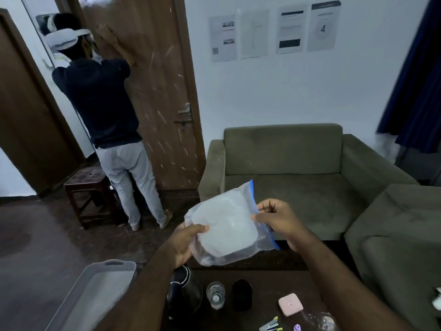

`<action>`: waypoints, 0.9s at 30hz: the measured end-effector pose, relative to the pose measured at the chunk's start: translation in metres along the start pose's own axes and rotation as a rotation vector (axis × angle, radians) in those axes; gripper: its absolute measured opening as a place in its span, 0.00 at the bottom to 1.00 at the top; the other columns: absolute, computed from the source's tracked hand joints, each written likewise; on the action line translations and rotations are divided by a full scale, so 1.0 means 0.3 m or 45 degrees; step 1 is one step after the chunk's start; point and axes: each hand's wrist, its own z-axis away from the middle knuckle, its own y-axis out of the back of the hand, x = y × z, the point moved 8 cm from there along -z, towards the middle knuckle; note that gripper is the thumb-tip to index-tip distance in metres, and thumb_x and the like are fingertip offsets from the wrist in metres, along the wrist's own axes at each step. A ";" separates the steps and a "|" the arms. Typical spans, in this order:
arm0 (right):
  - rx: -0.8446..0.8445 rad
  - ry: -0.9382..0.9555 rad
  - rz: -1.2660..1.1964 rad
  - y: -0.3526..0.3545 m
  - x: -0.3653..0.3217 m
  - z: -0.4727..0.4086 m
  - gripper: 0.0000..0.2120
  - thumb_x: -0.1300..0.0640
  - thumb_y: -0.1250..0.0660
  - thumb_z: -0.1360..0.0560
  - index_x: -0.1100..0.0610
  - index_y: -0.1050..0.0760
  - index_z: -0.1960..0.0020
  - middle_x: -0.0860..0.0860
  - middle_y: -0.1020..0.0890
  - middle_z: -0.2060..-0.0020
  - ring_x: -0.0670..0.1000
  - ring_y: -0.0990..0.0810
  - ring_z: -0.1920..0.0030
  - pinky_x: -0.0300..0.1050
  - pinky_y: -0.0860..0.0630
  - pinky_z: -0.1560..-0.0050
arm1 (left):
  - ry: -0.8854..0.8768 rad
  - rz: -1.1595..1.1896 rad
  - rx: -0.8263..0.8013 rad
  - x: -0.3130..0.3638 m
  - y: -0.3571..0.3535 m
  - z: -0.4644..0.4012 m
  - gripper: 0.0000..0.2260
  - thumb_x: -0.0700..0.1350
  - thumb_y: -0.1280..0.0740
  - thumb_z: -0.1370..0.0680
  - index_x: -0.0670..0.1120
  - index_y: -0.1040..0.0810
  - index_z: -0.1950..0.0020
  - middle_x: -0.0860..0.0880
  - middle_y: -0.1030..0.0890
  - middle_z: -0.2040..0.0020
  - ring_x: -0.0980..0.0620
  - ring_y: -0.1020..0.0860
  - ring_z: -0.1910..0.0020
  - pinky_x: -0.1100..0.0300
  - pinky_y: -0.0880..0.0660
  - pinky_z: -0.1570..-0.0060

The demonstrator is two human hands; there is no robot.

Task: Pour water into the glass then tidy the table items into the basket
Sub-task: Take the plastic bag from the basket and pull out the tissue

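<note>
I hold a clear zip bag [226, 225] with a blue seal strip up above the dark table [267, 304]; something white lies inside it. My left hand [183, 242] grips the bag's lower left side. My right hand [276, 218] pinches the blue seal edge on the right. Below on the table stand a dark jug [183, 295] and a clear glass [215, 295] seen from above. A grey basket [95, 292] sits at the lower left, its inside showing nothing.
On the table also lie a black round object [242, 297], a pink square case [290, 304], a small stapler [270, 326] and a clear lump [322, 318]. Olive sofas [298, 177] stand behind and right. A person [107, 115] stands at the door by a wooden stool [88, 192].
</note>
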 end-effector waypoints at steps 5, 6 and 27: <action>0.166 -0.007 0.143 0.023 -0.004 0.028 0.11 0.71 0.29 0.32 0.59 0.26 0.57 0.52 0.26 0.66 0.48 0.28 0.69 0.41 0.30 0.67 | -0.072 -0.171 0.038 0.047 -0.018 0.002 0.18 0.31 0.26 0.31 0.41 0.18 0.42 0.41 0.14 0.46 0.43 0.15 0.47 0.49 0.19 0.51; 0.211 0.020 0.175 0.025 -0.016 0.033 0.12 0.71 0.28 0.33 0.58 0.26 0.56 0.51 0.27 0.66 0.49 0.28 0.67 0.42 0.29 0.65 | -0.082 -0.201 0.030 0.059 -0.022 0.003 0.17 0.31 0.27 0.30 0.42 0.18 0.42 0.43 0.13 0.47 0.45 0.14 0.50 0.52 0.18 0.55; 0.224 0.189 0.264 -0.161 -0.163 0.089 0.04 0.50 0.22 0.30 0.49 0.13 0.56 0.45 0.12 0.60 0.45 0.14 0.60 0.40 0.18 0.60 | -0.015 -0.127 -0.334 0.198 0.065 -0.039 0.24 0.34 0.24 0.35 0.40 0.19 0.39 0.38 0.17 0.41 0.38 0.19 0.41 0.46 0.20 0.47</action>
